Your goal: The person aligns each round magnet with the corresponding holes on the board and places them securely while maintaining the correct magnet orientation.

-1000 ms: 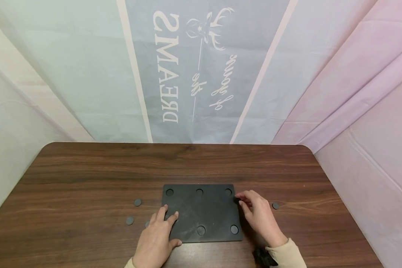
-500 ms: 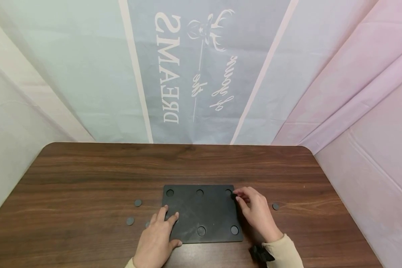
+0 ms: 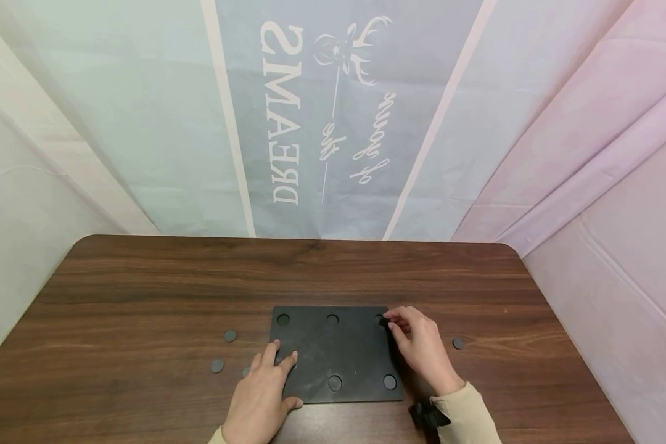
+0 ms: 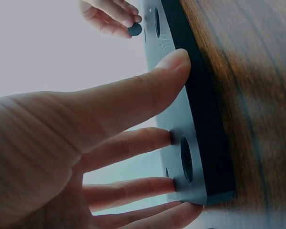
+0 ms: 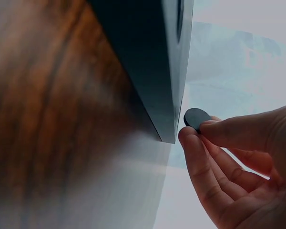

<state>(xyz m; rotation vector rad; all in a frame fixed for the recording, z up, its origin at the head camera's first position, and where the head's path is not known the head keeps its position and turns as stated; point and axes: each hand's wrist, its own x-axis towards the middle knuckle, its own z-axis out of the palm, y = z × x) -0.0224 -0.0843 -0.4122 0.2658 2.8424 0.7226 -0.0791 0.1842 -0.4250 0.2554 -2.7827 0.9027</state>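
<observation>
A flat black board (image 3: 338, 348) with round recesses lies on the table. My left hand (image 3: 258, 394) rests on its left part, fingers spread over the top and thumb at the front edge. In the left wrist view a round recess (image 4: 186, 160) shows beside those fingers. My right hand (image 3: 422, 351) pinches a small dark disc (image 5: 197, 117) between thumb and fingertips, just above the board's far right corner. The recess there (image 3: 378, 319) is partly hidden by the fingers. A grey disc (image 3: 390, 382) fills the near right recess.
Left of the board lie loose grey discs, one farther back (image 3: 230, 336), one nearer (image 3: 217, 365), and one partly behind the left hand (image 3: 246, 372). Another disc (image 3: 458, 343) lies right of the right hand. A printed curtain (image 3: 333, 154) hangs behind the wooden table (image 3: 144, 290).
My right hand has moved left with the pinched disc, from beside the board's right edge to the far right recess. The left hand has stayed on the board.
</observation>
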